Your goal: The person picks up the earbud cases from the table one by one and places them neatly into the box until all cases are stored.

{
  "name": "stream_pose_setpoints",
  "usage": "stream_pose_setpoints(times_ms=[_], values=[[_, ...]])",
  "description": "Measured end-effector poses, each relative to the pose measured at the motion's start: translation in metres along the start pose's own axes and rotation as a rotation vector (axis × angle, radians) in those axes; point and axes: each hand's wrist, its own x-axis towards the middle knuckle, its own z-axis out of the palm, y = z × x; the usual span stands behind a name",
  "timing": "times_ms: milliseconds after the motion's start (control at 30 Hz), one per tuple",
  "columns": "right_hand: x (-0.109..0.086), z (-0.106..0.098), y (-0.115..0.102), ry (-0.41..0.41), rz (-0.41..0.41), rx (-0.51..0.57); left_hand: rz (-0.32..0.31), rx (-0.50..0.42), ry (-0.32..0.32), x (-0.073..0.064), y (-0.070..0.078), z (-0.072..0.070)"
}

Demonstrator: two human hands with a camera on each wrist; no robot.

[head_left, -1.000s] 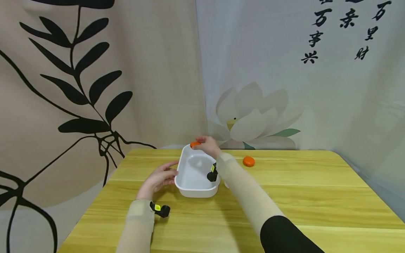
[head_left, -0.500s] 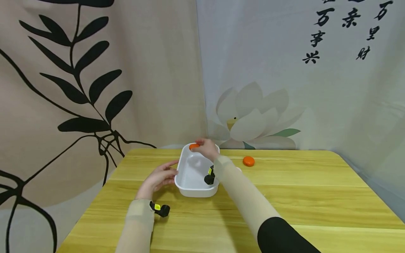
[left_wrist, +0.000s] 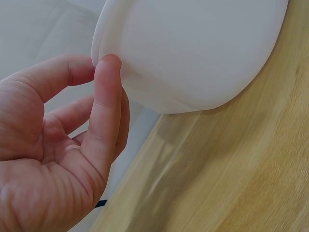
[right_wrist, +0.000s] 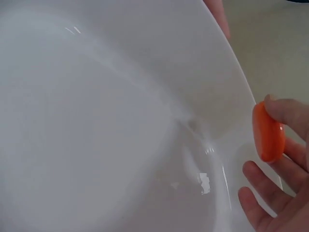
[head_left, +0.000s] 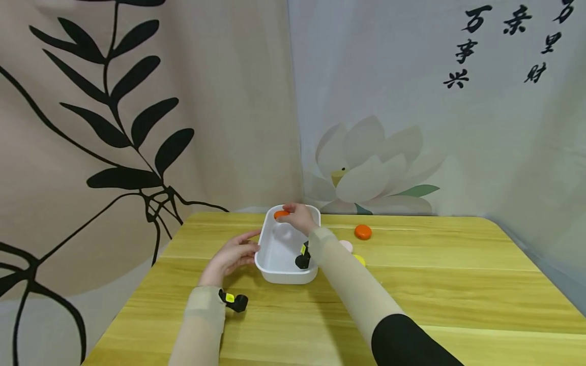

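A deep white rectangular tub with rounded corners sits on the table. My left hand is at its left side. Seen from the left wrist, loosely bent fingers touch the tub near its rim, with the palm away from the wall. Over the tub's far end, my right hand pinches a smooth orange rounded disc. The right wrist view shows the thumb on the disc's upper edge and a finger beneath, while two other fingers stick out free. The disc is close to the inner wall, above the tub floor.
A second orange disc lies on the wooden table, right of the tub. Closer to the right forearm are a pink disc and a yellow one, both partly covered by the sleeve. A printed curtain hangs behind.
My right hand has moved the orange disc from the tub's far rim slightly inward and down. The left hand keeps its place at the tub. Pink and yellow discs have come into sight.
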Motion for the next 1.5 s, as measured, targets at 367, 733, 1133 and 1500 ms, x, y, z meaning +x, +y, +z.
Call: stream_pose_setpoints(times_ms=[367,733,1133,1500], values=[[0.003,0.001,0.0,-0.032,0.009,0.034,0.005,0.004,0.003,0.001,0.001,0.0],[0.002,-0.002,0.0,-0.053,0.019,0.041,0.0,0.02,0.003,-0.001,0.0,0.002],[-0.001,-0.027,-0.01,-0.104,-0.011,0.04,0.014,0.039,-0.009,0.0,0.0,0.001],[-0.016,-0.068,-0.008,-0.127,-0.058,0.056,0.04,0.041,-0.037,0.0,-0.005,-0.004]])
